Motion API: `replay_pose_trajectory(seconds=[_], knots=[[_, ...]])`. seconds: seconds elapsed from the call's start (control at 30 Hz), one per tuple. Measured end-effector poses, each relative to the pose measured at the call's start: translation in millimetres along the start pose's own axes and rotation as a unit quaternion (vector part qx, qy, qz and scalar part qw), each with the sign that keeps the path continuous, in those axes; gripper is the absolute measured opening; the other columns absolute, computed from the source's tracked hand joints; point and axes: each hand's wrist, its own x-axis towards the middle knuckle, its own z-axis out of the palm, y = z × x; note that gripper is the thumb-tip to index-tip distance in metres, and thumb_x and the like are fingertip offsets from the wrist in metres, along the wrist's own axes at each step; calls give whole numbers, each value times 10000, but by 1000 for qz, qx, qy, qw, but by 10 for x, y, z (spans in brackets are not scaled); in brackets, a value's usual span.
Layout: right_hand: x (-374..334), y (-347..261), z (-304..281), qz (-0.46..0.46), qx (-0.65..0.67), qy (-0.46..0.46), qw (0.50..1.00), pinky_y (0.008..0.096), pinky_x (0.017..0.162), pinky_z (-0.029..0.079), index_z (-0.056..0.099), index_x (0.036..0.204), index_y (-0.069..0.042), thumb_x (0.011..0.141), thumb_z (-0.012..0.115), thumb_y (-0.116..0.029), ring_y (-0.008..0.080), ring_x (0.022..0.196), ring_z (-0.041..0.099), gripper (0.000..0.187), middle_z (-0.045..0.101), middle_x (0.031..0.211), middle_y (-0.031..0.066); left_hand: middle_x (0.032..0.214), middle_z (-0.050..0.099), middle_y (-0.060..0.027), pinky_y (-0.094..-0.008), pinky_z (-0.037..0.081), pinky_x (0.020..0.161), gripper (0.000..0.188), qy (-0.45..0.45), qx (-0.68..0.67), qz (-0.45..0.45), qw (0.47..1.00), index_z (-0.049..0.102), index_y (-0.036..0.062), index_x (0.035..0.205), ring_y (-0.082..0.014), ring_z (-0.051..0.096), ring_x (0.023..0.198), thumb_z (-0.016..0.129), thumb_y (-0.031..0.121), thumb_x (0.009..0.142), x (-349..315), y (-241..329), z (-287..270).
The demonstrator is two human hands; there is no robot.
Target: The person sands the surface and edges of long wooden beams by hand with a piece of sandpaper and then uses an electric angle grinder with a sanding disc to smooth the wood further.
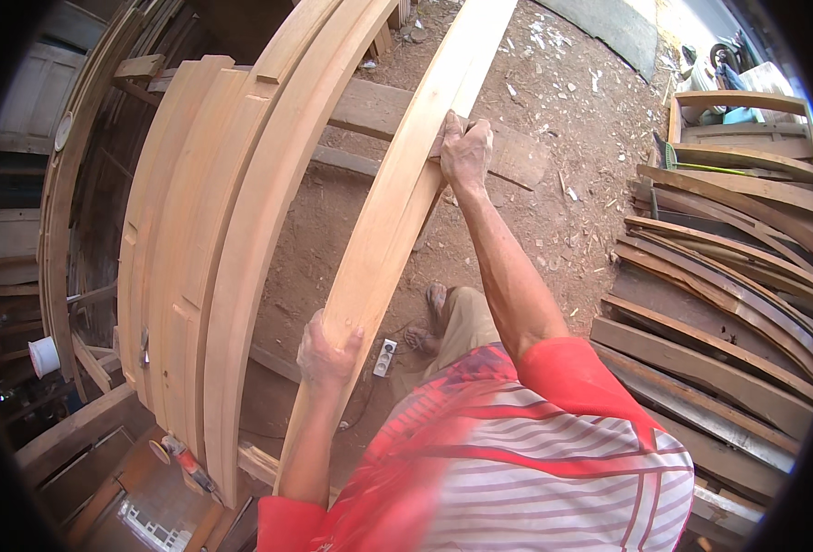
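A long pale wooden plank [383, 230] runs from the lower middle up to the top edge, with a lengthwise step or groove along its face. My left hand [328, 354] is closed around its near part, fingers over the face. Farther up, my right hand [466, 152] presses at the plank's right edge. Its fingers are bent over a small brown piece [437, 147], mostly hidden, whose kind I cannot make out. Beneath the plank, a wooden crosspiece [370, 109] shows on both sides.
Several curved planks [259, 221] lie side by side at left. A red-and-grey power tool [188, 465] rests at their near end. A white power strip [384, 359] lies on the dirt floor near my feet. Stacked curved timbers [719, 276] fill the right side; wood chips [554, 41] litter the ground.
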Motion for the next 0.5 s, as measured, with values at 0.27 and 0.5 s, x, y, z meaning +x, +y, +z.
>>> replay_pose_trajectory(seconds=[0.27, 0.5], knots=[[1369, -16, 44, -3, -27, 36, 999, 514, 914, 525, 611, 1049, 111, 979, 726, -429, 453, 1039, 688, 557, 683, 1064, 321, 1221, 675, -219, -556, 515, 942, 759, -6, -11, 7, 1000, 537, 65, 1380, -445, 653, 1117, 855, 382, 768, 6, 77, -39], [3399, -121, 158, -35, -59, 41, 997, 491, 916, 568, 680, 971, 141, 951, 721, -353, 445, 1009, 733, 497, 724, 1013, 346, 1216, 643, -224, -576, 481, 962, 829, -59, 16, -29, 998, 492, 58, 1404, -460, 620, 1126, 881, 332, 725, 16, 150, -117]])
